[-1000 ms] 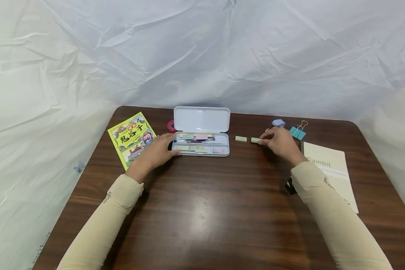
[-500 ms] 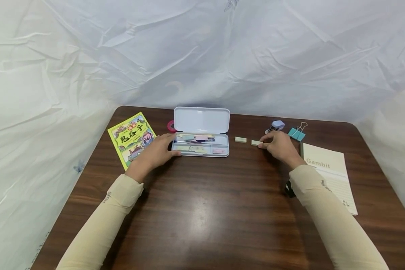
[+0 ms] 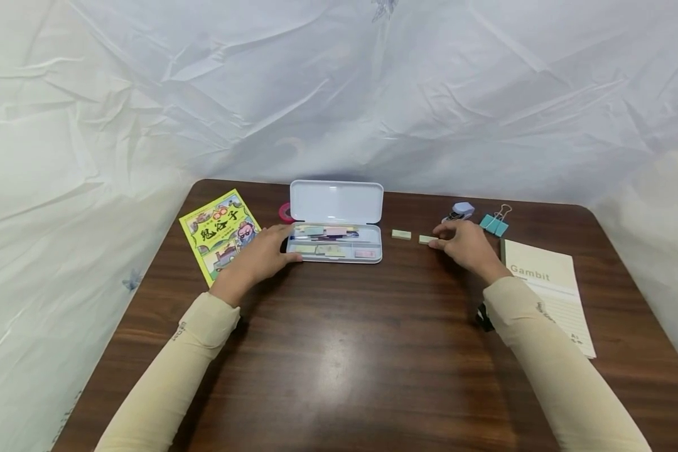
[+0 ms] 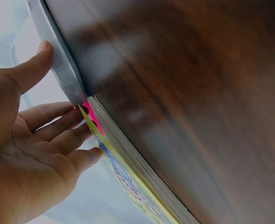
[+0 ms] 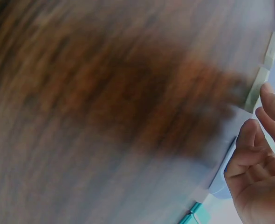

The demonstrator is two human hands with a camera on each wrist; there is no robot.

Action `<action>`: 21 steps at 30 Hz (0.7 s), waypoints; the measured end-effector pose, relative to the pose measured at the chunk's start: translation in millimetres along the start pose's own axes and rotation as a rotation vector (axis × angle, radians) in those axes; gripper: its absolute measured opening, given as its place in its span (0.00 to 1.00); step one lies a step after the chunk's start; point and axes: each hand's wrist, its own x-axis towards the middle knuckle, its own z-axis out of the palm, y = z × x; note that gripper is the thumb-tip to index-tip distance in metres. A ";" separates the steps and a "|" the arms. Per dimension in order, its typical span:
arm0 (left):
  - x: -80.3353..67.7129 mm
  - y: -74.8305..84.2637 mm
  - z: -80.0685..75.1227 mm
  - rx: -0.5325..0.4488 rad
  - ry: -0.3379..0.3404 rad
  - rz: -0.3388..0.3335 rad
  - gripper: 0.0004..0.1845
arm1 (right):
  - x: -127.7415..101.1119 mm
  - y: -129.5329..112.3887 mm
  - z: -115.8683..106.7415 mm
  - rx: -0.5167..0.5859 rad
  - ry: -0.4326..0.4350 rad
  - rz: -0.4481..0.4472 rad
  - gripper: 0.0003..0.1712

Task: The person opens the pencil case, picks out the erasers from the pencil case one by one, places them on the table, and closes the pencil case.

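Note:
A white pencil case (image 3: 380,251) lies with its lid (image 3: 336,202) raised, holding pens and several small pale green, blue and pink blocks. My left hand (image 3: 260,256) grips its left end, thumb at the front wall and fingers toward the back corner; the left wrist view shows the thumb (image 4: 40,63) against that wall. To the right of the case, two pale green-and-white erasers lie in a row. The nearer-to-case eraser (image 3: 401,235) stands apart from both hands. My right hand (image 3: 468,248) pinches the right end of the other eraser (image 3: 426,240) on the table.
A yellow comic book (image 3: 217,232) lies beside my left hand, and a pink ring of tape (image 3: 285,212) behind it. Beyond my right hand are a lilac stapler-like object (image 3: 461,210) and a teal binder clip (image 3: 494,224). A Gambit notepad (image 3: 548,289) lies under the right forearm.
My right hand has shifted the outer eraser slightly toward the front of the table. The left hand stays at the pencil case.

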 end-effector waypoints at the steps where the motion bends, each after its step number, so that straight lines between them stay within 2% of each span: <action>1: 0.0 -0.1 0.2 0.001 0.000 0.000 0.43 | -0.2 -0.6 0.0 0.003 0.004 -0.002 0.23; 8: -1.1 -1.1 0.8 -0.001 -0.004 -0.008 0.43 | -2.2 -16.4 3.8 0.028 0.043 -0.064 0.22; 21: 0.8 -1.0 2.4 0.000 -0.002 -0.008 0.43 | 9.7 -70.7 39.9 0.029 0.016 -0.154 0.14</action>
